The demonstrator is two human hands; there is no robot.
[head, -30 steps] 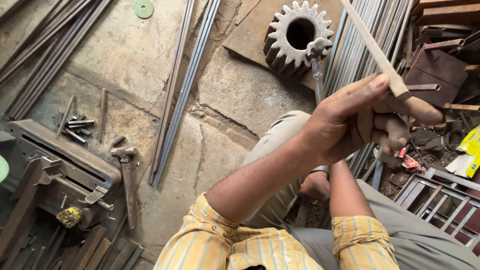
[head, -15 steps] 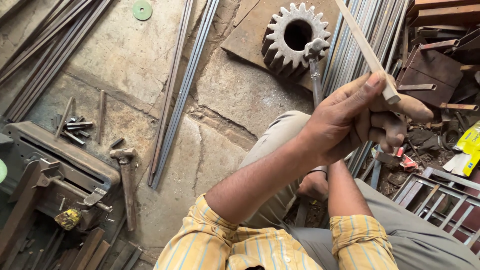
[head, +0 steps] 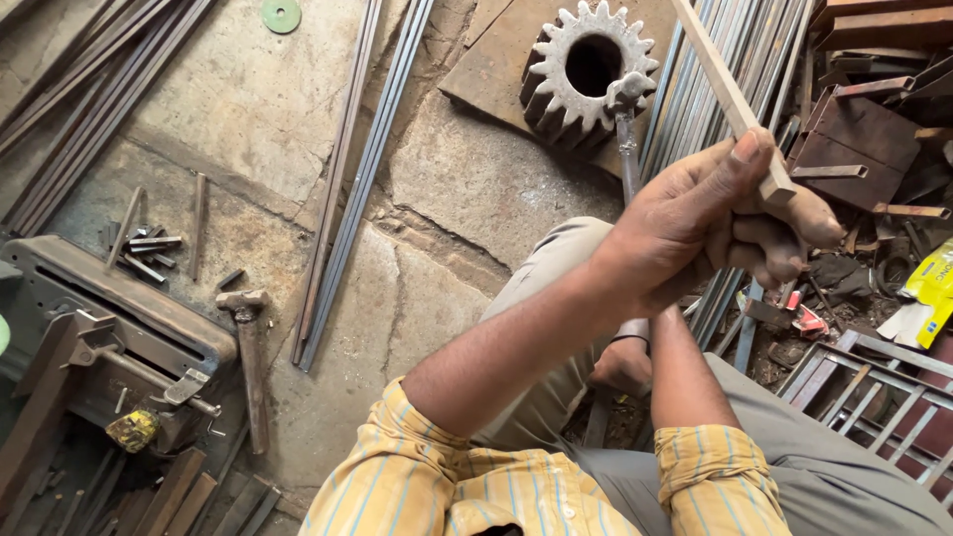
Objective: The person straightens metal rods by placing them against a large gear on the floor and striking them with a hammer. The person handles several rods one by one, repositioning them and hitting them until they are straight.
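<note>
My left hand [head: 685, 213] reaches up and to the right, wrapped around the lower end of a long flat metal strip [head: 720, 79], with the thumb pressed along it. My right hand [head: 799, 233] is tucked just behind and under the left one, its fingers curled around the same strip. The strip slants up and left out of the frame. Both hands hover above my bent knees in grey trousers [head: 794, 476].
A large rusty gear [head: 556, 69] lies on a plate ahead, with a metal tool [head: 627, 139] leaning on it. Long steel rods [head: 347, 199] cross the cracked floor. A hammer [head: 248, 347] and a machine [head: 109, 328] sit left; a welded frame [head: 854, 387] and scrap [head: 864, 119] are right.
Both hands and the strip have shifted only slightly, with the strip's lower end sliding a little to the left in the grip. Everything on the floor stays put.
</note>
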